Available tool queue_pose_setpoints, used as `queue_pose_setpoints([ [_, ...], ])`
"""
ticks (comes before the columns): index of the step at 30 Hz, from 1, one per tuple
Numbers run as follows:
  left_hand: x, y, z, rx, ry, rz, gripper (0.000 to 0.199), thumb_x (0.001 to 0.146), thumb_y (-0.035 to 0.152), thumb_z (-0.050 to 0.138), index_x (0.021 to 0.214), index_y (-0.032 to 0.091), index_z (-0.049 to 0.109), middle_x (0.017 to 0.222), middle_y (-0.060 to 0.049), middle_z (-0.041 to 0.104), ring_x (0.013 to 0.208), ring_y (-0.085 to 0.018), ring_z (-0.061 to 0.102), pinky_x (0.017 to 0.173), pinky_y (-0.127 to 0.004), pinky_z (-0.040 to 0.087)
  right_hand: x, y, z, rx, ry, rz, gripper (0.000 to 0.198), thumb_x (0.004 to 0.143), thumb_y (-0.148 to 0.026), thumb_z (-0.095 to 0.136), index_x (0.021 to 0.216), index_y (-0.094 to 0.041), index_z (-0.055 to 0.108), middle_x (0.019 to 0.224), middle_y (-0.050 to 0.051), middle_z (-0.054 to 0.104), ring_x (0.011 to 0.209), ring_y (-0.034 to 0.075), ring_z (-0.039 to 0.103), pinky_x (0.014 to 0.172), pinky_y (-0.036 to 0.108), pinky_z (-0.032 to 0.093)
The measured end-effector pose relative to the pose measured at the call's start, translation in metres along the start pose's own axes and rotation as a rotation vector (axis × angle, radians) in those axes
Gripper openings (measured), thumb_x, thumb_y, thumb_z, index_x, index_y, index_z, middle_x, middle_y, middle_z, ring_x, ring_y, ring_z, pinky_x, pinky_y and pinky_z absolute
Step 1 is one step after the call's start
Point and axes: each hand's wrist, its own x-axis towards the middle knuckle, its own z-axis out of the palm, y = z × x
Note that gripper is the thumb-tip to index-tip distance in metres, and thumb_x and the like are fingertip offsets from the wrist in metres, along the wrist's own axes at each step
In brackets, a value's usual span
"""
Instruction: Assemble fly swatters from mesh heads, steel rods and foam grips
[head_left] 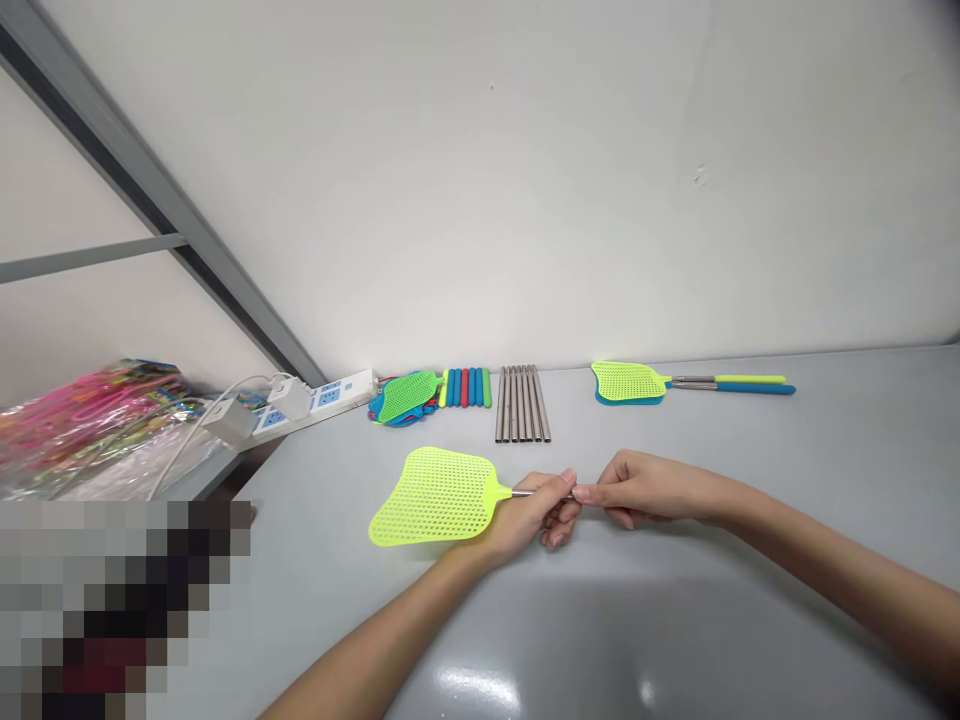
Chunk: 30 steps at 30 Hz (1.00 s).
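Observation:
A yellow-green fly swatter [439,498] with a perforated head is held above the grey table, its head to the left and its thin metal rod running right. My left hand [536,508] is closed, thumb pressed on the rod just past the head's neck. Touching it, my right hand [637,488] pinches the rod's right end between thumb and fingers. Most of the rod is hidden by my fingers, and no coloured handle shows on it.
Along the wall lie several swatter heads [407,397], several coloured handles [465,388], several metal tubes [523,404], and yellow and blue swatters [630,382] with handles. A power strip [330,398] with plugs and plastic-wrapped items [97,430] are at left. A blurred patch covers the lower left.

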Motion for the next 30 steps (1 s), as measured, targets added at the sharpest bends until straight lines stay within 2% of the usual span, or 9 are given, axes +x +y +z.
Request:
queue_pose_setpoints([
  [3,0.001,-0.002,0.0,-0.015,0.013,0.002,0.046,0.083,0.05,0.028,0.052,0.017,0.036,0.039,0.004,0.038,0.04,-0.008,0.035,0.045,-0.022,0.025,-0.002,-0.003,0.0,0.026,-0.026,-0.021,0.046,0.077,-0.055,0.045,0.057,-0.014,0.053,0.042,-0.007,0.029,0.036,0.004,0.021,0.036,0.02,0.016],
  [7,0.001,-0.002,0.001,-0.031,0.034,0.008,0.045,0.082,0.051,0.03,0.055,0.017,0.039,0.04,0.005,0.036,0.039,-0.008,0.034,0.044,-0.022,0.026,-0.005,-0.008,0.0,0.092,-0.064,-0.065,0.039,0.078,-0.05,0.047,0.07,-0.013,0.057,0.054,-0.003,0.042,0.046,0.007,0.036,0.045,0.02,0.029],
  [11,0.002,-0.002,0.002,-0.022,0.045,0.022,0.046,0.083,0.051,0.03,0.053,0.017,0.037,0.039,0.005,0.036,0.039,-0.008,0.035,0.045,-0.022,0.026,-0.006,-0.011,0.0,0.015,-0.017,-0.113,0.035,0.079,-0.047,0.047,0.072,-0.015,0.058,0.053,-0.005,0.032,0.047,0.006,0.026,0.044,0.02,0.022],
  [15,0.002,-0.002,0.001,-0.015,0.054,0.031,0.048,0.083,0.052,0.029,0.052,0.017,0.039,0.039,0.004,0.037,0.039,-0.008,0.035,0.045,-0.022,0.027,-0.004,-0.01,0.003,-0.012,0.029,-0.179,0.039,0.08,-0.049,0.044,0.073,-0.015,0.059,0.056,-0.005,0.03,0.05,0.007,0.022,0.046,0.021,0.019],
  [21,0.002,-0.001,-0.001,0.003,0.081,0.002,0.05,0.081,0.055,0.028,0.049,0.017,0.036,0.039,0.004,0.037,0.04,-0.008,0.038,0.046,-0.022,0.028,-0.001,-0.005,0.005,-0.097,0.105,-0.073,0.046,0.078,-0.055,0.041,0.066,-0.015,0.059,0.049,-0.007,0.02,0.044,0.007,0.018,0.042,0.023,0.013],
  [26,0.002,-0.001,-0.001,0.012,0.069,-0.005,0.05,0.081,0.055,0.028,0.049,0.017,0.036,0.04,0.004,0.038,0.042,-0.009,0.038,0.047,-0.022,0.028,0.001,0.0,0.004,-0.097,0.12,-0.024,0.05,0.076,-0.059,0.041,0.057,-0.015,0.056,0.044,-0.007,0.021,0.041,0.006,0.017,0.039,0.023,0.012],
  [30,0.003,-0.003,-0.002,-0.02,0.054,0.005,0.05,0.082,0.054,0.028,0.05,0.017,0.037,0.04,0.003,0.039,0.04,-0.008,0.037,0.046,-0.022,0.028,-0.001,-0.003,0.0,0.01,0.041,-0.007,0.05,0.077,-0.06,0.04,0.07,-0.015,0.062,0.044,-0.007,0.025,0.041,0.006,0.02,0.039,0.02,0.016],
])
